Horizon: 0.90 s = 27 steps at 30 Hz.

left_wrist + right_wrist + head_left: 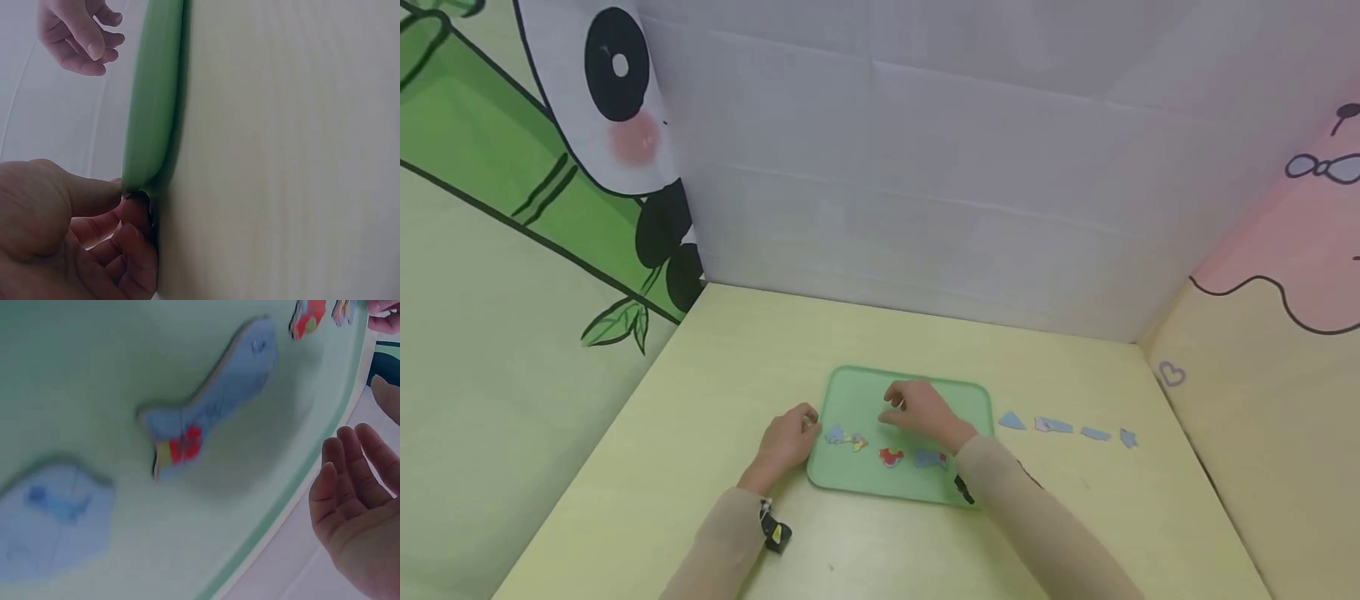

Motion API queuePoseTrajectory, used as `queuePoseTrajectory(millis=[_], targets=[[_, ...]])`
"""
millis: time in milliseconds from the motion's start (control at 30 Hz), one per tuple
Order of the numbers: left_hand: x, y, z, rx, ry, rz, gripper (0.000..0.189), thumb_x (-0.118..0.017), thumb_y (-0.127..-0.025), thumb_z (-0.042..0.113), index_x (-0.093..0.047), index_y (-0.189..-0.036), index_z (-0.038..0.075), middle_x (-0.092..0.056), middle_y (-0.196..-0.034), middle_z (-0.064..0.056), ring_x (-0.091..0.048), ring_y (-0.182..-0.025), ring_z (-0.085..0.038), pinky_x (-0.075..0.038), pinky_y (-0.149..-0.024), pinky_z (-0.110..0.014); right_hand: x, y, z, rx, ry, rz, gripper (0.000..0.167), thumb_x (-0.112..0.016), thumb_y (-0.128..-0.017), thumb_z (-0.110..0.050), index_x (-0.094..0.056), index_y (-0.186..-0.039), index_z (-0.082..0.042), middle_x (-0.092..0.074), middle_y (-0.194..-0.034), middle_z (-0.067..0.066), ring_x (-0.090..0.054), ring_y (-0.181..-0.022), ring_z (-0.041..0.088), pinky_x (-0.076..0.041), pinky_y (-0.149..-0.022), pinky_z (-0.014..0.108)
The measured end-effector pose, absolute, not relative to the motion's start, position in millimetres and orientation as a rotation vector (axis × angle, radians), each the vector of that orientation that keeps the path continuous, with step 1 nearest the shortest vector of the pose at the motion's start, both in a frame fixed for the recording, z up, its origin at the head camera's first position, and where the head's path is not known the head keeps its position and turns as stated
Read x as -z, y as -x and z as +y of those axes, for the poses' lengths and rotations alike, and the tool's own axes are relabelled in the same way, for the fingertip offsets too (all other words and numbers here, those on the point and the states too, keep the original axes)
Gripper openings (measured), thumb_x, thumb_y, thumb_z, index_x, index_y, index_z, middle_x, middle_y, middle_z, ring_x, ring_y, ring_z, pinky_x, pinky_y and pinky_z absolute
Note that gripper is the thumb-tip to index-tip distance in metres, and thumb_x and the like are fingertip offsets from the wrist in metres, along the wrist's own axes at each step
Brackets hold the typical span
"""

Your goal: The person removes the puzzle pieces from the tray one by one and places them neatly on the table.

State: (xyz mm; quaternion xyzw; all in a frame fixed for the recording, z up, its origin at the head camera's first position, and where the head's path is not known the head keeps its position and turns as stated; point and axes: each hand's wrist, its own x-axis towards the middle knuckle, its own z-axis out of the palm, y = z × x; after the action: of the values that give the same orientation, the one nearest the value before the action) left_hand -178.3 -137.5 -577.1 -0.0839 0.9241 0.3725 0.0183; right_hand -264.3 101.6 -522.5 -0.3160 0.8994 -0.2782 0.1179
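My left hand (787, 439) pinches the left rim of a green tray (857, 382), thumb over the edge and fingers curled below it, as the left wrist view shows. Above the tray hovers my right hand (922, 410), palm down with fingers loosely bent and nothing in them. Under it lie flat jigsaw pieces: a blue-and-yellow group (845, 437) toward the left, a red piece (891, 457) in the middle and a blue piece with a red patch (930, 458) near the right sleeve. In the right wrist view another light-blue piece (59, 519) lies at the lower left.
Several light-blue pieces lie in a row on the pale yellow table to the right of the tray, from a triangular piece (1012, 420) to a small end piece (1128, 437). A white wall (925, 208) stands behind, with printed panels on both sides.
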Motion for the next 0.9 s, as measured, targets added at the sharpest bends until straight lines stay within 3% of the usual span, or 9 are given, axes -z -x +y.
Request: queuePoseTrajectory(millis=[600, 767, 900], targets=[[577, 179, -139, -1.143, 0.264, 2.841, 0.021, -0.055, -0.095, 0.019, -0.060, -0.109, 0.003, -0.056, -0.075, -0.003, -0.051, -0.061, -0.017, -0.042, -0.056, -0.031, 537, 245, 63, 0.676, 0.943, 2.588, 0.036, -0.079, -0.078, -0.037, -0.067, -0.101, -0.011, -0.063, -0.095, -0.005, -0.057, -0.088, 0.010, -0.046, -0.081, 0.029], [578, 181, -139, -1.135, 0.249, 2.848, 0.021, -0.055, -0.095, 0.019, -0.059, -0.109, 0.003, -0.057, -0.075, -0.003, -0.051, -0.061, -0.016, -0.042, -0.056, -0.031, 538, 242, 60, 0.679, 0.908, 2.555, 0.036, -0.078, -0.080, -0.034, -0.067, -0.103, -0.009, -0.063, -0.096, -0.003, -0.059, -0.060, 0.008, -0.046, -0.078, 0.026], [578, 180, -140, -1.134, 0.247, 2.847, 0.021, -0.055, -0.095, 0.019, -0.059, -0.109, 0.003, -0.057, -0.075, -0.003, -0.051, -0.062, -0.017, -0.042, -0.056, -0.032, 539, 238, 57, 0.712, 0.894, 2.513, 0.031, -0.077, -0.081, -0.029, -0.066, -0.101, -0.007, -0.063, -0.090, -0.001, -0.052, -0.039, 0.012, -0.048, -0.066, 0.024]])
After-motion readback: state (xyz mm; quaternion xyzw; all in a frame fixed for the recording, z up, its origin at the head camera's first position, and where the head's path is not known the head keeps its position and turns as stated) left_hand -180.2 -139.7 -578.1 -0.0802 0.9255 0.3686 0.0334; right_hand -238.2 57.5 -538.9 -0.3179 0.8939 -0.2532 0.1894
